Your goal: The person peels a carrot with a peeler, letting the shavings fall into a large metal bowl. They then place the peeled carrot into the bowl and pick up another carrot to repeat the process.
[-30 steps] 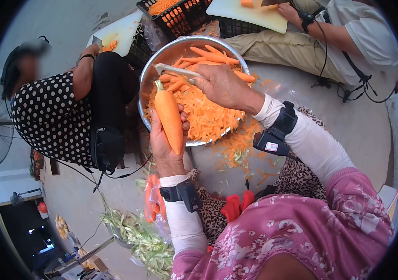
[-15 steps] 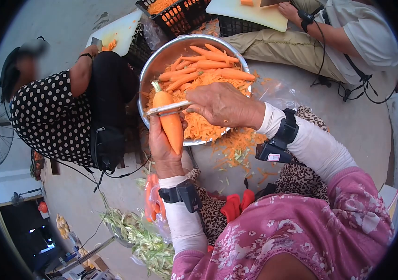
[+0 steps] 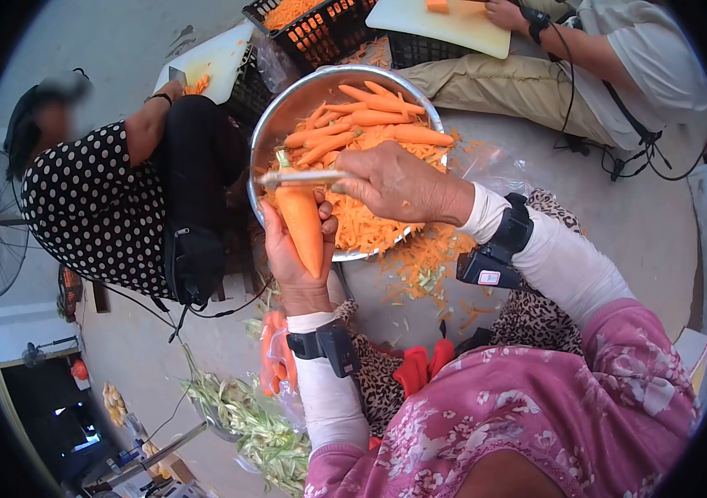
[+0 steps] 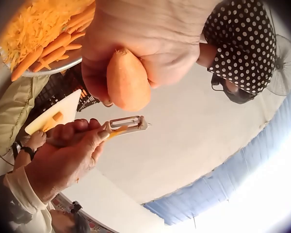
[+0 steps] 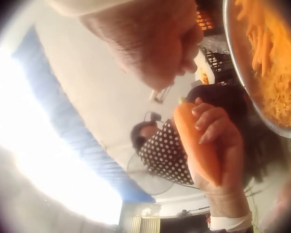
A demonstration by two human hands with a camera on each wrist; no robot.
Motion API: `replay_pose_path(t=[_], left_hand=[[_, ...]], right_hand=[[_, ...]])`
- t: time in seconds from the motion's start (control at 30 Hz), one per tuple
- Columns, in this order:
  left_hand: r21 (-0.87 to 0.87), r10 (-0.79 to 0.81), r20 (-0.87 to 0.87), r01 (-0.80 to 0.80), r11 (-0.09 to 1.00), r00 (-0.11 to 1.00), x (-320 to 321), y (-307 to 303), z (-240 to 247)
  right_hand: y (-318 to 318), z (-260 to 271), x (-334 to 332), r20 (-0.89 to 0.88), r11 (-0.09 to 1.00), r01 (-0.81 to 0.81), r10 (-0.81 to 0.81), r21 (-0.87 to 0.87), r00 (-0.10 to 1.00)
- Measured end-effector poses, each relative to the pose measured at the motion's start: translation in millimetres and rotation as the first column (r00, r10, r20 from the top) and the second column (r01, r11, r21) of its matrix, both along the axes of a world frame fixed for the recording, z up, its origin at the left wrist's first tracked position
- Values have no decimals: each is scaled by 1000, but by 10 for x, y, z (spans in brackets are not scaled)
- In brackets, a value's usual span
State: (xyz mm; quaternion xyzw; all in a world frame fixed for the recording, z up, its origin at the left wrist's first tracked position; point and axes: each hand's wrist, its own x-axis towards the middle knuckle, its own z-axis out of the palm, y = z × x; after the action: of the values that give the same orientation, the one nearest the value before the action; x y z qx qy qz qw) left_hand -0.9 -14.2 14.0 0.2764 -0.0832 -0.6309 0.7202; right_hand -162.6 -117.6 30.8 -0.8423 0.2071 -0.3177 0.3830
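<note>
My left hand (image 3: 282, 259) grips a thick peeled-looking carrot (image 3: 304, 228), its green stem end pointing up and away and its tapered tip toward my wrist. In my right hand (image 3: 407, 187) is a vegetable peeler (image 3: 308, 178), held by the handle, its head overlapping the upper part of the carrot in the head view. The left wrist view shows the peeler's slotted blade (image 4: 126, 122) just off the carrot tip, with an orange strip on it. Beneath both hands stands a large metal basin (image 3: 283, 112) holding carrot shavings (image 3: 370, 224) and several smooth carrots (image 3: 382, 104).
Shavings (image 3: 424, 261) litter the floor beside the basin. A bag of carrots (image 3: 275, 353) and a heap of pale green leaves (image 3: 262, 436) lie near my left arm. Two people work at cutting boards (image 3: 225, 62) across from me, beside black crates (image 3: 320, 33).
The peeler came down from above the stem onto the carrot's middle, then moved back up toward its stem end. My left hand keeps its hold on the carrot.
</note>
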Motion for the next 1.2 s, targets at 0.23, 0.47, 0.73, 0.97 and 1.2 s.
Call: replay_pose_path(t=[0.23,0.47,0.73,0.97,1.2], left_hand=[[-57,-182,15,183,981,983,46,47,-66],[-67,-79,-69,74,995,995,-73,28,36],[-87,-22,-112,13,996,993,10,10,-26],[-214,-246,-86,224,951,965,-20,73,-5],[15,-2,9,2,1000,1000,27,63,-25]], right_hand=[[-148,-216,90,-60,986,122,-129,-113,990],[-143,-110,67,-76,979,198,-194,39,978],[127,-104,10,-24,995,-83,82,-54,996],[-252,-294,94,-117,967,234,-245,-98,962],[23,-140,67,25,991,127,-126,-50,992]])
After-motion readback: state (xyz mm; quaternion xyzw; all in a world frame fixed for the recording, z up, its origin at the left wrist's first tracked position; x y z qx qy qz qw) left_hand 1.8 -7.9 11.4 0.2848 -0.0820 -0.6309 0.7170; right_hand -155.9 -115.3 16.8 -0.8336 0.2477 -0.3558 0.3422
